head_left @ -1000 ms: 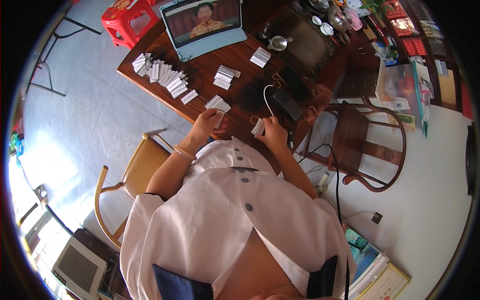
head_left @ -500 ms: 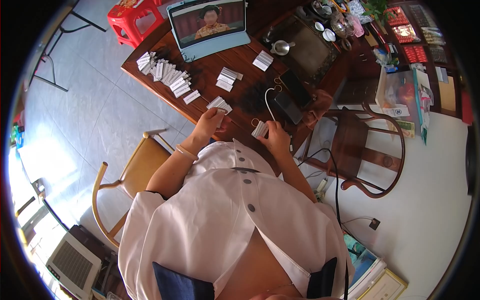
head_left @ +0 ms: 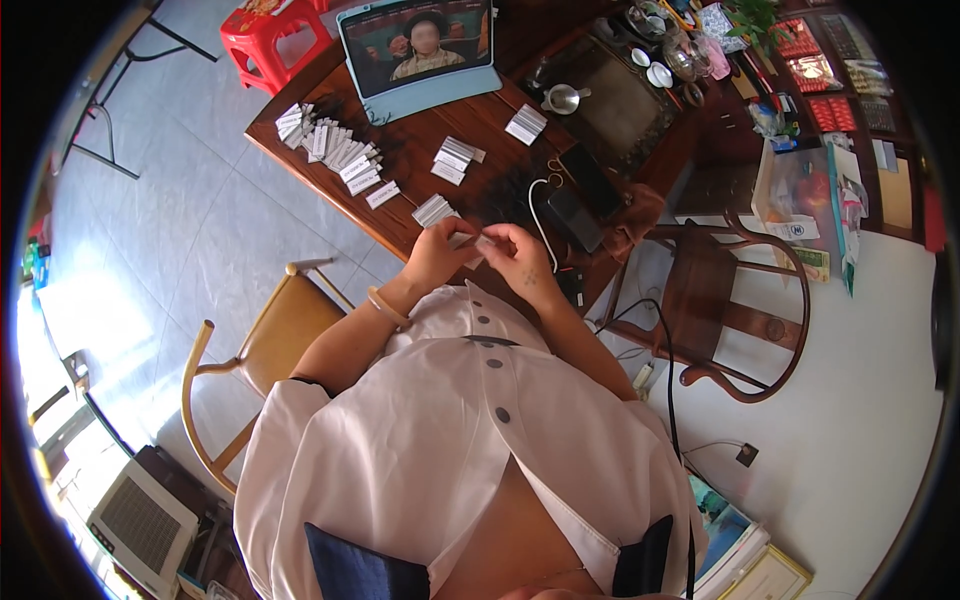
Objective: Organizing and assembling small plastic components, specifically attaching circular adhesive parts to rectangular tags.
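My left hand (head_left: 432, 254) and my right hand (head_left: 522, 266) are close together over the near table edge, fingers pinched. A small white piece (head_left: 462, 240) shows between the left fingers. The right fingertips grip something pale and small beside it; fingers hide most of its shape. Just beyond my left hand lies a bundle of white strip-like pieces (head_left: 434, 209). Farther back are two more small stacks, one in the middle (head_left: 456, 155) and one to the right (head_left: 525, 124). A long heap of similar labelled pieces (head_left: 340, 155) runs along the left edge.
A tablet (head_left: 418, 50) in a light-blue case stands at the back. Right of my hands lie phone-like dark devices (head_left: 575, 220), a white cable (head_left: 537, 212) and gold-coloured loops (head_left: 555, 174). A tea tray (head_left: 615, 95) is beyond. Chairs stand left (head_left: 280, 335) and right (head_left: 695, 290).
My right hand has moved left and up to meet my left hand. The white stack seen at its fingers earlier no longer shows. The tablet's picture has changed.
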Available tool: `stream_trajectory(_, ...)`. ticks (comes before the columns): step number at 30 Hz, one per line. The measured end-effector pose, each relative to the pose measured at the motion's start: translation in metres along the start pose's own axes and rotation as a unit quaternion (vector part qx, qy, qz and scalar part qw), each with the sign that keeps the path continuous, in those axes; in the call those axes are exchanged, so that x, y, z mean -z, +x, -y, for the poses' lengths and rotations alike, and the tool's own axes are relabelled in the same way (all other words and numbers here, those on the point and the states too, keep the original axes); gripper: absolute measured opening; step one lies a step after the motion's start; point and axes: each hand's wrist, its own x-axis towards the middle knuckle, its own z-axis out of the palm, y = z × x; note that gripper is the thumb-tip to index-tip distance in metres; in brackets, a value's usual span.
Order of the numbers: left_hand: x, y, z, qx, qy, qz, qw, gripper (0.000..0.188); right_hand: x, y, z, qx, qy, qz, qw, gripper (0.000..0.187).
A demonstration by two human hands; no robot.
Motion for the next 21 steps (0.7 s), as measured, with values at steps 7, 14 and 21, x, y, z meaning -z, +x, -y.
stream_trajectory(7, -0.002, -0.004, -0.004, -0.028, 0.001, 0.023, 0.999, 0.035, -0.001, 0.003, -0.007, -0.063, 0.018, 0.026, 0.998, 0.016)
stream_trajectory(14, -0.002, -0.003, 0.000, 0.086, -0.272, 0.115, 0.951, 0.025, -0.010, 0.003, -0.008, -0.005, 0.078, -0.032, 0.996, 0.027)
stream_trajectory(21, 0.003, 0.001, 0.009, 0.141, -0.409, 0.114, 0.894, 0.021, -0.011, 0.004, 0.021, 0.230, -0.282, -0.028, 0.931, 0.067)
